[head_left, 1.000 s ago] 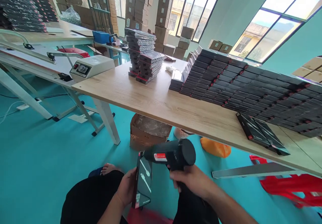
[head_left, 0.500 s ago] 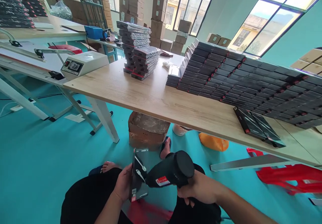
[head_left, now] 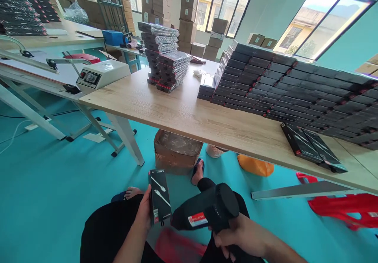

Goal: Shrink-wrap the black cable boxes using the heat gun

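My left hand (head_left: 143,210) grips a slim black cable box (head_left: 160,200) by its left side, above my lap. White cable plugs are printed on its face, which is turned up toward me. My right hand (head_left: 236,235) is wrapped round the handle of a black heat gun (head_left: 206,210) with a red and white label. The gun's nozzle points left and sits close to the box's lower right edge, with a narrow gap between them. Below them, something red and blurred (head_left: 177,247) shows between my legs.
On the wooden table (head_left: 189,117) stand a wrapped stack of boxes (head_left: 165,54) and a long wall of black boxes (head_left: 283,86). Two boxes (head_left: 313,147) lie near its front edge. Beneath are a carton with clear film (head_left: 177,152) and an orange bag (head_left: 256,165). A sealing machine (head_left: 103,74) stands left.
The cable box has tilted and shifted slightly left, its printed face now turned more toward me. The heat gun has moved a little right and down. My view has shifted slightly.
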Demonstrator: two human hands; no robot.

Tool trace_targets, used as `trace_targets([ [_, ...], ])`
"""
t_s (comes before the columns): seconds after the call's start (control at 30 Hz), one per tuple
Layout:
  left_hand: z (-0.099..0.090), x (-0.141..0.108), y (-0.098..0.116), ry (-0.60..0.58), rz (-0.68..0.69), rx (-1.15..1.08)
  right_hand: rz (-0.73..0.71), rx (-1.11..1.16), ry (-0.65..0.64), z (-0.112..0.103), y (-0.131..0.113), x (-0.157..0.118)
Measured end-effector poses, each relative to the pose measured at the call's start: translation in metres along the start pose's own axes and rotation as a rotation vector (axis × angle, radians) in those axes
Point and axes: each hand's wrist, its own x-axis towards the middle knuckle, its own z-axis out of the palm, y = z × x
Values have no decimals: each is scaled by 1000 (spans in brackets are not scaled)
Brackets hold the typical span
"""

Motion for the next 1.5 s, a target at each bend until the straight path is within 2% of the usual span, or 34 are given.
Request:
trace_targets([
  [0.07,-4,6,4,59,63,-39,30,15,-63,3,7,0],
  [0.1,-5,10,6,89,109,-75,6,48,-40,5,10,2],
  [0.23,-12,17,10,173,219,-200,-170,212,198,15,14,12],
  [0.27,-14,18,10,188,215,-200,-182,218,202,17,13,14],
  [0.4,-19,21,10,210,220,-168,-178,178,75,26,7,20],
  [0.53,-17,19,10,180,231,-168,-197,171,200,27,4,24],
  [0.67,-13,14,10,140,239,-147,-167,180,121,25,5,26],
  [0.83,-7,12,10,160,220,-144,-186,164,202,26,6,26],
  [0.97,-6,13,9,161,206,-155,-155,153,47,32,2,24],
  [1.1,-9,14,9,189,214,-158,-218,140,173,33,-1,24],
  [1.13,-9,14,9,184,208,-158,-216,131,172,33,-1,24],
  [1.27,-10,15,8,178,187,-143,-203,99,28,34,2,24],
  [1.43,-6,16,8,210,198,-176,-208,79,245,33,1,26],
  [1.5,-6,15,8,205,182,-181,-173,95,172,32,1,25],
])
